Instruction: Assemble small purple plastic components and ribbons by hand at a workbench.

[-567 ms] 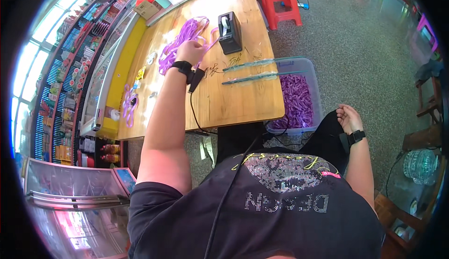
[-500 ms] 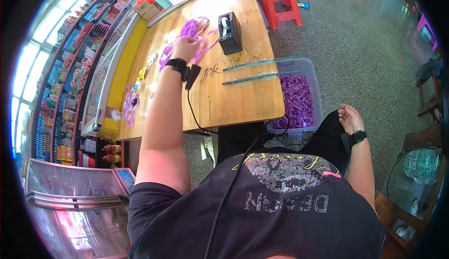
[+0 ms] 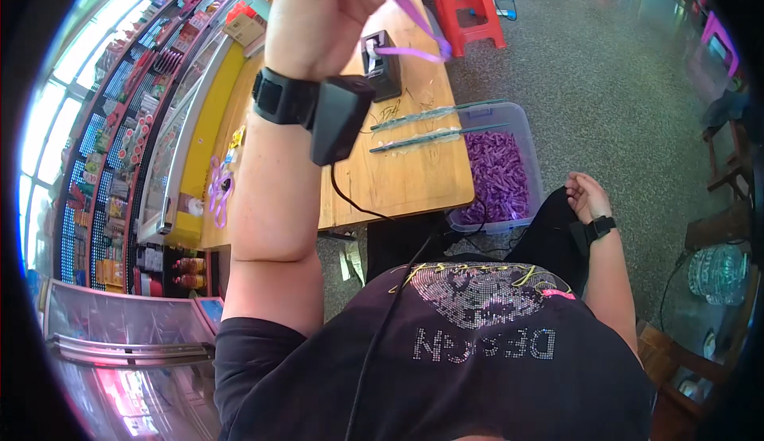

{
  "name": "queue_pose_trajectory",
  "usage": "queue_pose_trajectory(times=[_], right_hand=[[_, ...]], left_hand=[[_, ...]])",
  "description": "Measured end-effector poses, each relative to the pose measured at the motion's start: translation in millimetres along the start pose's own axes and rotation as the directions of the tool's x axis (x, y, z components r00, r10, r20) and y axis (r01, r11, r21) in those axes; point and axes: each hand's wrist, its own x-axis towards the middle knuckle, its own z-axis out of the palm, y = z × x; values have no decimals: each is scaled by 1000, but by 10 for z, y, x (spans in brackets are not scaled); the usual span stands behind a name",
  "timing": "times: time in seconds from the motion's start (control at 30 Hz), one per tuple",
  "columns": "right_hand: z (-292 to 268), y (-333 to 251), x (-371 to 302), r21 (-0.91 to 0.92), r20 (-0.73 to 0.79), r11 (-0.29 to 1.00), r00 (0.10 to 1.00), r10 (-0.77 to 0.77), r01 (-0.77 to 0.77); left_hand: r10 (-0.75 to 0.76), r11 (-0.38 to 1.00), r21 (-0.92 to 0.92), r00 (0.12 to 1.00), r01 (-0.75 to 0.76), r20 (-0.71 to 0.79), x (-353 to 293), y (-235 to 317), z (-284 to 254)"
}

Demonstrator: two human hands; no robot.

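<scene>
Raised above the table, my left hand is closed on a purple ribbon, which hangs down to the right and bends back toward the black tape dispenser. My fingertips show only partly at the top edge. My right hand rests by my thigh with fingers loosely curled and nothing in them. Two green sticks wrapped in clear film lie across the table's right edge, reaching over a clear plastic tub of purple folded pieces.
The wooden table holds more purple ribbon at its left side. A red stool stands beyond the table's right side. Stocked shelves line the left, and a glass-topped freezer is at lower left. A cable hangs from my left wrist device.
My left hand has risen from the ribbon pile on the table toward the camera, bringing a purple ribbon up with it. My right hand has stayed by my thigh.
</scene>
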Motion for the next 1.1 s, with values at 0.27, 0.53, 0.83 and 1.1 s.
queue_pose_trajectory(times=[0.27,0.53,0.83,1.1], right_hand=[[999,-751,-559,37,150,836,824,-547,548],[1417,-600,-519,-100,436,868,806,-401,486],[1579,-437,66,-90,243,903,889,-388,419],[1957,-403,293,-67,262,944,919,-294,322]], left_hand=[[-286,957,46,957,288,-37,101,-963,583],[-459,888,-185,842,422,-284,149,-1992,79],[-512,829,-92,681,552,-523,-35,-2175,-858],[-91,655,664,910,361,-405,-536,-2250,-825]])
